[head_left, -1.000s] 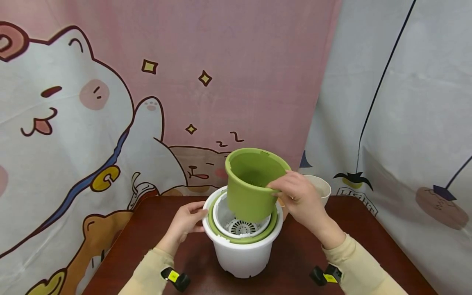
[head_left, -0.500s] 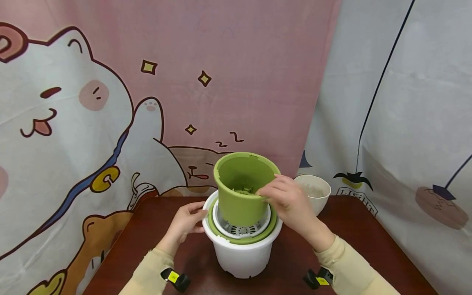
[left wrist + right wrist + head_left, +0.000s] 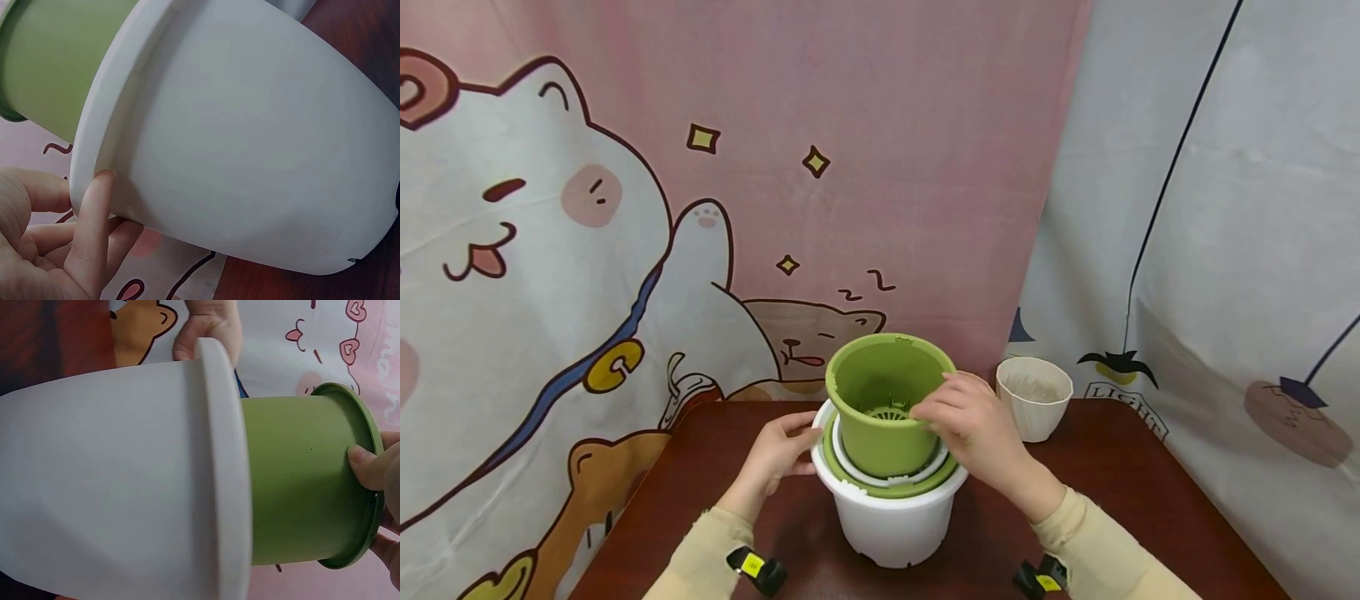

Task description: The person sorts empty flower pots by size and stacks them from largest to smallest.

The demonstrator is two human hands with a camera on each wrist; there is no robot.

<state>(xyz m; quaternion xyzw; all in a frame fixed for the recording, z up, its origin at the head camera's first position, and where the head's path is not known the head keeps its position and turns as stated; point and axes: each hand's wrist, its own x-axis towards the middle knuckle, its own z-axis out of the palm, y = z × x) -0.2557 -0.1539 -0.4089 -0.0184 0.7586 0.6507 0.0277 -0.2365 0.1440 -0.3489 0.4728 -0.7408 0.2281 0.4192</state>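
A large white plastic flowerpot [image 3: 891,529] stands upright on the table, with a green pot [image 3: 901,490] and a smaller white pot [image 3: 846,463] nested inside it. My left hand [image 3: 778,454] holds the big pot's rim at its left side, thumb and fingers on either side of the rim in the left wrist view. My right hand [image 3: 973,429] pinches the rim of a smaller green flowerpot [image 3: 880,442], whose lower part sits down inside the small white pot. Slots show in this pot's floor. In the right wrist view my thumb [image 3: 365,464] presses below its rim.
A cream faceted pot [image 3: 1036,408] stands at the back right of the dark red-brown table [image 3: 1120,500]. Behind my right hand, the rim of another pot [image 3: 973,381] shows partly. A printed cartoon curtain [image 3: 925,167] hangs close behind the table.
My right hand has brought the smaller green pot left and down into the nested pots, and the pot has become more upright. My left hand has stayed on the big white rim.
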